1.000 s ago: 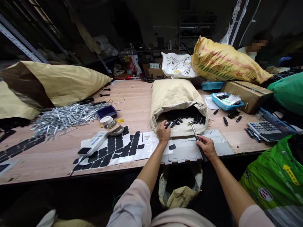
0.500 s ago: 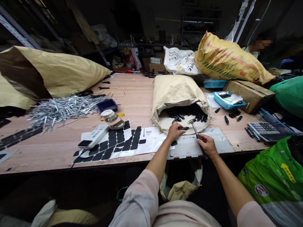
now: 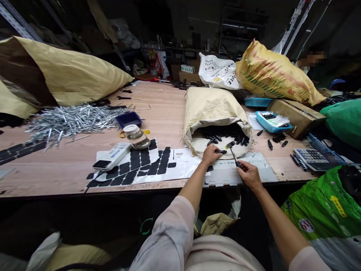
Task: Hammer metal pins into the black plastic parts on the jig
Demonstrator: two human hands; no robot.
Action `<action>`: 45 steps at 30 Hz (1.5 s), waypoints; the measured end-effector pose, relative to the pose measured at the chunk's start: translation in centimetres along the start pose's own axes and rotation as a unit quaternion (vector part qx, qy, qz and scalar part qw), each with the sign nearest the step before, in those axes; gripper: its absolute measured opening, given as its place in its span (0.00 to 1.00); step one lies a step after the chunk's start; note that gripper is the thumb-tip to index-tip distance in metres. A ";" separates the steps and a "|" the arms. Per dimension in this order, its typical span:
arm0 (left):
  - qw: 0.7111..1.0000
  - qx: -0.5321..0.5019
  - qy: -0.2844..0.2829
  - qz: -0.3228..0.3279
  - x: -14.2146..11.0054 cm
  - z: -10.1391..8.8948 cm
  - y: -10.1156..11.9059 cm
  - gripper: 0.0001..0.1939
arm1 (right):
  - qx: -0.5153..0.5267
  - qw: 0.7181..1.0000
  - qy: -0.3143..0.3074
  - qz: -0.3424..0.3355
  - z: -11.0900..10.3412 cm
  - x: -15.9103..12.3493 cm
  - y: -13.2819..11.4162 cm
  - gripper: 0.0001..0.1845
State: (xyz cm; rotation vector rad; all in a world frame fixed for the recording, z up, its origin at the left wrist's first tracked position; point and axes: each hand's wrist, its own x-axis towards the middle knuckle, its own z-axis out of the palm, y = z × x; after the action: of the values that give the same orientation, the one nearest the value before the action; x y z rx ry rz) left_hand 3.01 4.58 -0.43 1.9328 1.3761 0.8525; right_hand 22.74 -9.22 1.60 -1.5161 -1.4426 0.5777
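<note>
My left hand is closed around a short black handle-shaped piece, which sticks out to the right of the fingers. My right hand grips a small hammer by its dark handle. The hammer's head, with a yellowish face at one end, is raised just right of the black piece and looks apart from it. Behind both hands a beige woven sack lies with its mouth towards me. Several black pieces lie inside that mouth. Under the hands is a grey sheet at the table edge.
To the left are a pile of metal rods, a dark blue tray, a jar and a white device on sheets of black stickers. On the right stand blue baskets, a carton, a calculator and a green bag.
The view has shifted slightly. Both hands keep their hold on the black piece and the hammer, with hardly any movement between them.
</note>
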 end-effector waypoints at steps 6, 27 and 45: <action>1.000 0.013 -0.001 0.005 0.1 0.1 -0.2 0.08 | -0.019 1.000 -0.009 -0.019 0.4 0.0 0.2 0.20; 0.991 -0.106 0.033 0.071 -6.7 -2.5 3.3 0.13 | 0.185 0.980 0.003 0.079 1.1 1.4 3.0 0.23; 0.984 0.034 -0.175 0.024 -11.2 -4.1 4.8 0.17 | 0.177 0.982 -0.010 0.069 1.5 1.0 3.4 0.22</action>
State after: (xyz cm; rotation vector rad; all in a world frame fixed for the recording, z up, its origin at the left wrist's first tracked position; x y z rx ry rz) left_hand -0.37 -7.02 4.10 2.0563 1.1638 0.4610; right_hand 23.43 -7.43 -1.71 -1.3337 -1.1802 0.8856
